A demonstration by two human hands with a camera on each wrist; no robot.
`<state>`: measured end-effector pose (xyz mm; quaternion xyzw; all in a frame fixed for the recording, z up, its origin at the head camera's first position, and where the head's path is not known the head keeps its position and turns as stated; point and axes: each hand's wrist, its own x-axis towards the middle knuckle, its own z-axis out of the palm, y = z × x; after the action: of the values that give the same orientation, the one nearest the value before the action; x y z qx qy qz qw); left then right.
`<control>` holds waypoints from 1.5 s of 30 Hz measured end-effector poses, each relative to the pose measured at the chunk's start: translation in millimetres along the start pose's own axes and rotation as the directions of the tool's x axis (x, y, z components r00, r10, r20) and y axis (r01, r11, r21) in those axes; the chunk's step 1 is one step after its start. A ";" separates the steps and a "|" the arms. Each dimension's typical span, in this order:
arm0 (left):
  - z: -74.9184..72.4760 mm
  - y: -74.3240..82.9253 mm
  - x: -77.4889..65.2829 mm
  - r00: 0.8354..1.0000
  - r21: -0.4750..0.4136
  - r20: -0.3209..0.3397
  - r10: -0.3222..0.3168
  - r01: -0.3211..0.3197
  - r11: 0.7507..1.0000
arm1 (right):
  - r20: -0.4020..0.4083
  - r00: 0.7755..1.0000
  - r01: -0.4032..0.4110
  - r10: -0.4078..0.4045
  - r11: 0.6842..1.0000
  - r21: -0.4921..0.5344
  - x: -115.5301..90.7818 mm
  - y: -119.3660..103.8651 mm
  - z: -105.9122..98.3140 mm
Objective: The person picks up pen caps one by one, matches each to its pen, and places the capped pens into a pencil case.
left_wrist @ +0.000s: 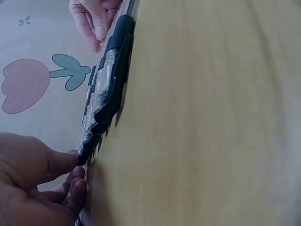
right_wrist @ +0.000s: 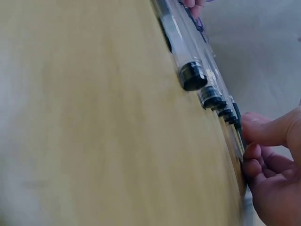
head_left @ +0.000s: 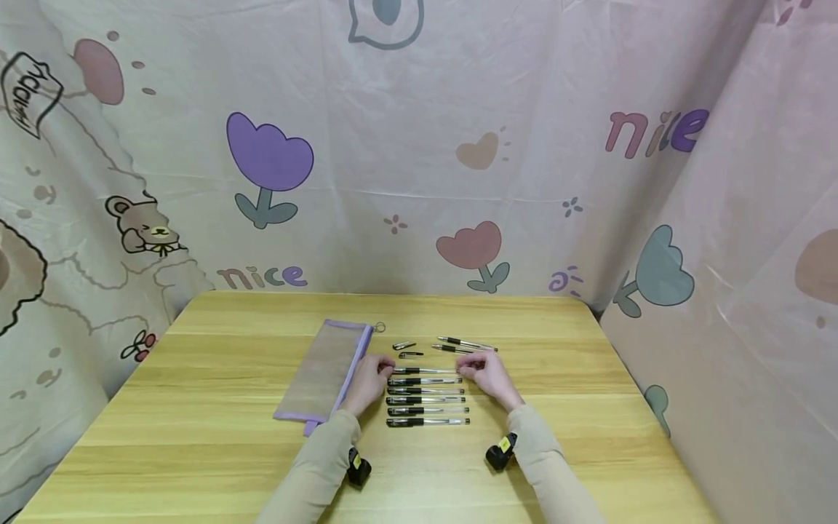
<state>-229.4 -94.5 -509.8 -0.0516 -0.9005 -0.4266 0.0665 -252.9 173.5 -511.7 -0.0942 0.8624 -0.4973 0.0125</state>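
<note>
Several clear-barrelled black gel pens (head_left: 425, 410) lie in a row on the wooden table, their black caps to the left. At the far end of the row, my left hand (head_left: 372, 375) pinches the left end of the farthest pen (head_left: 428, 371) between thumb and fingers. My right hand (head_left: 486, 371) has its thumb and curled fingers at that pen's other end. In the left wrist view, the left thumb (left_wrist: 63, 162) lies against the cap end. The right wrist view shows the right thumb (right_wrist: 265, 129) beside the clear barrels' black end plugs (right_wrist: 194, 76).
Two loose pen caps (head_left: 411, 355) lie beyond the row, with two uncapped pens (head_left: 468, 343) to their right. A mesh zip pouch (head_left: 321, 371) with purple edging lies flat left of the left hand. A printed curtain (head_left: 393, 182) hangs behind the table.
</note>
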 end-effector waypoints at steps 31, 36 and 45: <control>-1.1 12.2 -15.6 0.999 -0.073 -0.033 0.038 -0.040 0.997 | -0.254 0.967 -0.073 0.033 0.986 -0.149 13.4 8.8 -14.6; -0.4 12.8 -16.1 0.997 -0.070 -0.035 0.066 -0.069 0.995 | -0.251 0.968 -0.064 0.023 0.986 -0.154 14.5 8.8 -14.9; -0.8 11.8 -18.2 0.999 -0.074 -0.025 0.048 -0.049 0.996 | -0.241 0.969 -0.095 0.057 0.985 -0.146 16.7 10.9 -15.8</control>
<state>-209.6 -88.4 -503.3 -0.0709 -0.8815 -0.4589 0.0855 -272.7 189.5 -512.0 -0.0020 0.8971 -0.4348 -0.0783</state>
